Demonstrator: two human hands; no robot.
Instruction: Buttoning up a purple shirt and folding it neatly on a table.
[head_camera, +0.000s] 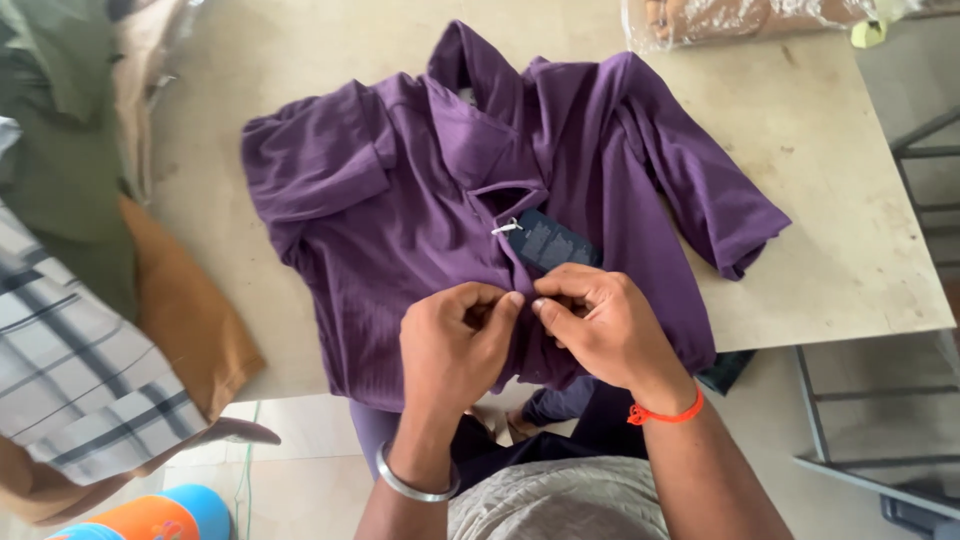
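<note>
The purple collared shirt (400, 230) lies spread on the pale table (840, 240), its dark hangtag (550, 240) just below the collar. Left hand (450, 345) and right hand (605, 325) both pinch the placket below that hangtag.

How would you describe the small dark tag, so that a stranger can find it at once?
On the table lies a purple shirt, spread flat. At its front opening, just above the left hand and right hand, sits the tag. It is the only dark blue rectangle on the purple cloth, hanging from a white fastener.
</note>
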